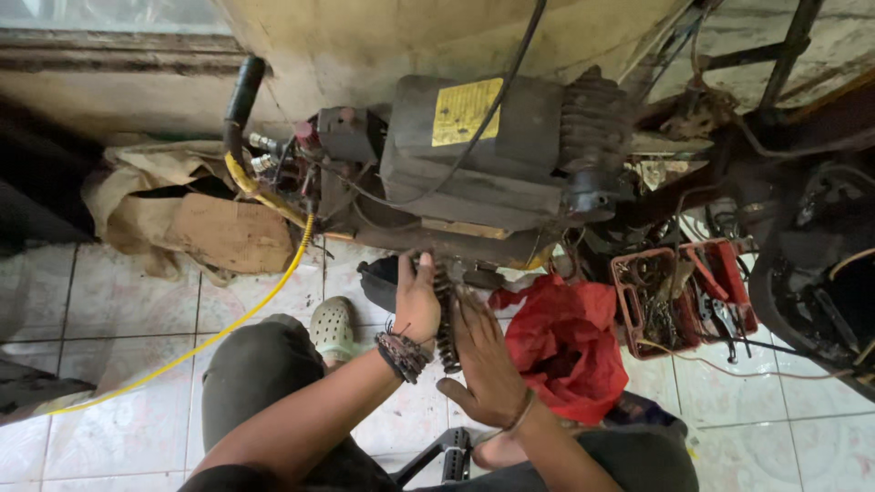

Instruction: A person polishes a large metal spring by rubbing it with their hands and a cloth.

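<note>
A dirty grey machine with a motor housing and a yellow label [483, 155] stands on the tiled floor against the wall. My left hand [417, 301], with a braided wristband, reaches under its lower edge and touches a black ribbed part [446, 319]. My right hand [485, 360] lies flat with fingers spread on the same ribbed part, just right of the left hand. Neither hand visibly grips a tool. What lies under the machine's edge is hidden.
A red plastic bag [565, 346] lies right of my hands. A red tray with several tools [688, 292] sits further right. A yellow hose [228, 319] runs across the white tiles to the left. Crumpled cardboard [210, 228] lies by the wall. My knee and sandalled foot [333, 328] are below.
</note>
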